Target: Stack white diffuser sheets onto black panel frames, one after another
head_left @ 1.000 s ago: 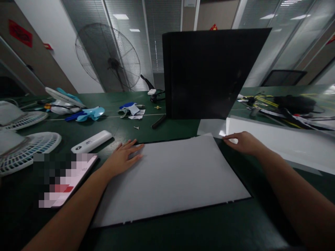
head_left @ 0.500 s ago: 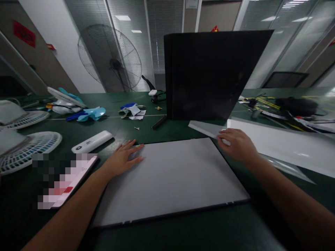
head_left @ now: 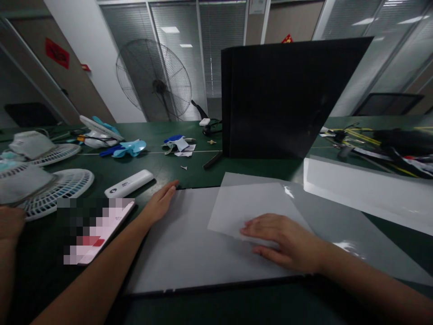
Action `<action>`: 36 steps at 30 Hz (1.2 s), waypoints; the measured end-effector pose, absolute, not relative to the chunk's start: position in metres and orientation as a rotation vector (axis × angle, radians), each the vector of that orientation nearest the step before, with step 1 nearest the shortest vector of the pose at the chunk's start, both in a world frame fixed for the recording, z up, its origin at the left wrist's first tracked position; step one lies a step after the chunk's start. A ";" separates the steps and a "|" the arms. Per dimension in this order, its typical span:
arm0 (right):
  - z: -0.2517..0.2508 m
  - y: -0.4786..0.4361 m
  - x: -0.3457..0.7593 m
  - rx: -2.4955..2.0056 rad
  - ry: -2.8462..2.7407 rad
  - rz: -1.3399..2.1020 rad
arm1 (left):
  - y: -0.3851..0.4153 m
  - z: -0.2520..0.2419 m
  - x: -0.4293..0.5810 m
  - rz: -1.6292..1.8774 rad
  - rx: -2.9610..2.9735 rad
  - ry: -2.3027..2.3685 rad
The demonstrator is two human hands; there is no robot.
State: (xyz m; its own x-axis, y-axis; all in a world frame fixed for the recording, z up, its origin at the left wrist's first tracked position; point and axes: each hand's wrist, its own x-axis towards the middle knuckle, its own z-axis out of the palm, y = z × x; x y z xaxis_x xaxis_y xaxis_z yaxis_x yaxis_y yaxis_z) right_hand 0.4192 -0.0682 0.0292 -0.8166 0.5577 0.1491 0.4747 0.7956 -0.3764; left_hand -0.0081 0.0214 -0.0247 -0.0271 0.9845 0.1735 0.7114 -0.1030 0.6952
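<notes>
A flat grey panel (head_left: 182, 246) with a dark rim lies on the green table in front of me. My left hand (head_left: 158, 205) rests flat and open on its far left corner. My right hand (head_left: 284, 239) is over the panel's middle right, fingers pinched on the near edge of a thin translucent sheet (head_left: 253, 203) that now lies across the panel's right half. The sheet trails off to the right over the table.
A tall black board (head_left: 287, 99) stands upright behind the panel. White stacked sheets (head_left: 368, 194) lie at right, cables (head_left: 382, 144) beyond. At left are a white remote-like bar (head_left: 128, 183), a blurred-out phone, fan grilles (head_left: 64, 185) and blue parts. Another person's hand (head_left: 10, 223) shows at the left edge.
My right hand went from the panel's far right corner, took the translucent sheet and drew it toward me over the panel. My left hand stayed at the far left corner.
</notes>
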 end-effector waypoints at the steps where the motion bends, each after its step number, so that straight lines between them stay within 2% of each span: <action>1: 0.027 -0.066 0.422 -0.944 -2.708 0.350 | 0.022 -0.026 -0.010 0.920 1.859 1.764; 4: 0.017 -0.063 0.427 -1.345 -2.642 0.003 | 0.024 -0.028 -0.013 0.887 1.890 1.759; 6: 0.013 -0.066 0.426 -1.449 -2.661 -0.056 | 0.024 -0.028 -0.013 0.834 1.931 1.759; 10: 0.022 -0.085 0.411 -1.354 -2.761 0.116 | 0.022 -0.027 -0.011 0.807 2.025 1.691; 18: 0.049 -0.107 0.388 -0.781 -2.922 0.837 | 0.031 -0.033 -0.017 1.044 1.721 1.609; 20: 0.046 -0.101 0.389 -0.771 -2.911 0.834 | 0.032 -0.032 -0.018 1.122 1.632 1.534; 26: 0.026 -0.080 0.399 -1.099 -2.782 0.486 | 0.033 -0.030 -0.019 1.220 1.534 1.469; 36: 0.021 -0.079 0.399 -0.876 -2.873 0.674 | 0.032 -0.033 -0.016 1.169 1.603 1.555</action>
